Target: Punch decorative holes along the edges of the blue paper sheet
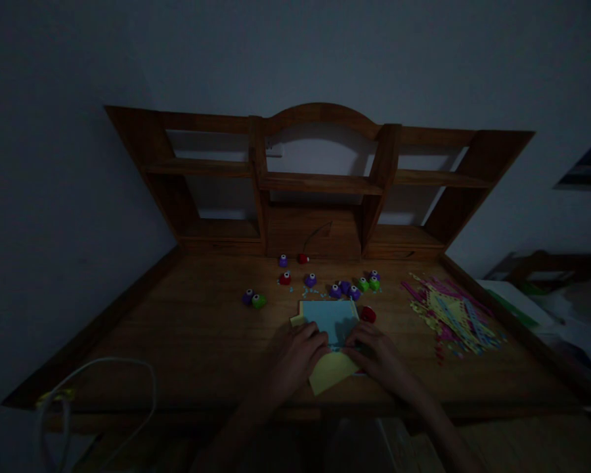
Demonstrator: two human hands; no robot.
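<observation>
A light blue sheet of paper [329, 316] lies on yellow paper [331, 373] at the front middle of the desk. My left hand [306, 347] has its fingers curled and pinching the lower left edge of the blue sheet. At the lower right edge, my right hand [372, 348] pinches the same sheet, thumb and fingertips together. Small cut marks or bits show along the blue edge between both hands. Just beyond my right hand sits a red craft punch [368, 314]. My fingertips are dim and partly hidden.
Several small punches, such as a purple one [311, 280] and a green one [259, 301], stand behind the paper among blue paper bits. Punched paper strips [453, 312] are heaped at right. A wooden shelf [320, 182] backs the desk; a white cable [150, 374] loops at left.
</observation>
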